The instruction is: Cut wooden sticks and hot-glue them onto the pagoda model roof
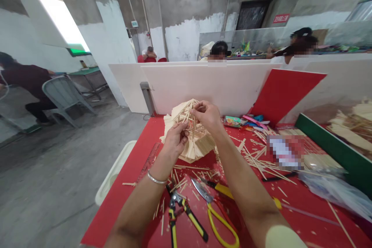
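A model built of pale thin wooden sticks (200, 145) stands on the red table, with a peaked frame of sticks at its top. My left hand (178, 137), a silver bangle at its wrist, is closed with thumb and fingers pinched on the front of this frame. Higher and to the right, my right hand (207, 115) pinches a thin wooden stick (187, 114) near the peak. My fingers partly cover the spots they grip. Below the model lie pruning pliers (177, 201) with yellow-black handles, yellow-handled scissors (209, 201) and a yellow utility knife (222, 189).
Loose sticks (258, 161) and offcuts litter the red table (116, 217). A clear ruler (149, 159) lies at left. White panels (197, 85) stand behind, with a red board (287, 93) leaning there. A green board (334, 143) and plastic bags (334, 190) are at right. Other people sit beyond.
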A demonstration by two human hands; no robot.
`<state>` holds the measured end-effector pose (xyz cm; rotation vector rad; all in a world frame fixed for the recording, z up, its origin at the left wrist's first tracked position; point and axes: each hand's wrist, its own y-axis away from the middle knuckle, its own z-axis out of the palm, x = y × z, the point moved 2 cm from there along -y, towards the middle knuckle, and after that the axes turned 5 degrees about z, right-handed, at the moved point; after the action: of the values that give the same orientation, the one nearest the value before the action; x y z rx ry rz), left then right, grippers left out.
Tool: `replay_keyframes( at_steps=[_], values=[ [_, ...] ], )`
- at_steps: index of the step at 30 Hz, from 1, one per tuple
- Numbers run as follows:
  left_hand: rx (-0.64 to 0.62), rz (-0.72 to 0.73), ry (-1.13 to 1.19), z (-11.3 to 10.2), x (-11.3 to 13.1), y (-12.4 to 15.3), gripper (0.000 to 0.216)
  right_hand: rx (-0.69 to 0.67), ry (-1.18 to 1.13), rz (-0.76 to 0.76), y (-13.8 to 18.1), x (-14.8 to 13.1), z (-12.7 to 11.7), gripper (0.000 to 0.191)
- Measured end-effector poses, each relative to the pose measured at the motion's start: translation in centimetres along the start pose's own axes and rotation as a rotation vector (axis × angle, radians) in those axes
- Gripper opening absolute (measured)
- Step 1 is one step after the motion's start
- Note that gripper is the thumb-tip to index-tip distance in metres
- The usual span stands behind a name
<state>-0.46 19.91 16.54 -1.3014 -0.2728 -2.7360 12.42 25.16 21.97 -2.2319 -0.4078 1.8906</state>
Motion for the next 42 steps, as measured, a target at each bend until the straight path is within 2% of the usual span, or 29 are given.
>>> replay_keyframes(
  at_steps=[12,21,37,42],
  values=[
    [0.01,-0.03,0.009,0.2,0.3,-0.1,0.025,0.009,0.016,-0.004,-0.5,0.7,0.3,0.021],
    [-0.067,-0.068,0.07,-0.2,0.6,0.0,0.026,0.022,0.021,-0.007,-0.3,0.6,0.4,0.02],
    [-0.026,-0.053,0.021,-0.5,0.9,0.2,0.019,0.042,0.074,-0.042,-0.4,0.9,0.5,0.018],
    [-0.034,-0.042,-0.005,-0.4,1.0,0.3,0.023,0.042,0.085,-0.053,-0.3,0.8,0.5,0.019]
  ],
)
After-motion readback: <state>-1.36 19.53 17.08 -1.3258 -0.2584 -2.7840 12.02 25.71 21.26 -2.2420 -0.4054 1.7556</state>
